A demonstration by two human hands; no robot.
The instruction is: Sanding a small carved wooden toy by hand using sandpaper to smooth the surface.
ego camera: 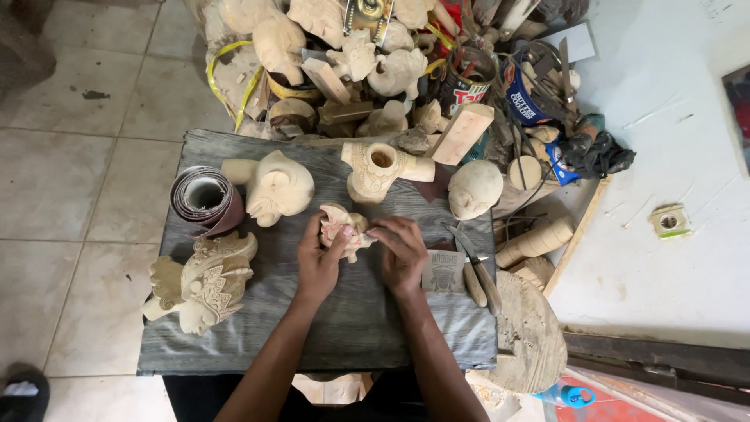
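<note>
One small pale wood carving (346, 229) sits at the centre of the grey board table (344, 328), held between two hands. The left hand (318, 264) grips it from the near left side, thumb up along its flank. The right hand (401, 252) closes its fingertips on the carving's right end.

Four larger unfinished carvings stand on the table. One crowned head carving (205, 283) overhangs the left edge. One round head carving (275, 187) lies toward the far left. One hollow-necked carved torso (378, 168) stands at the far edge, middle. One plain egg-shaped head (474, 189) rests at the far right corner.

One roll of sandpaper (205, 197) lies at the far left corner. One printed sandpaper sheet (444, 271) and one carving knife (469, 258) lie near the right edge. Beyond the far edge, a heap of rough carvings (344, 55) and two tins, one red (466, 78), one blue (519, 98).
</note>
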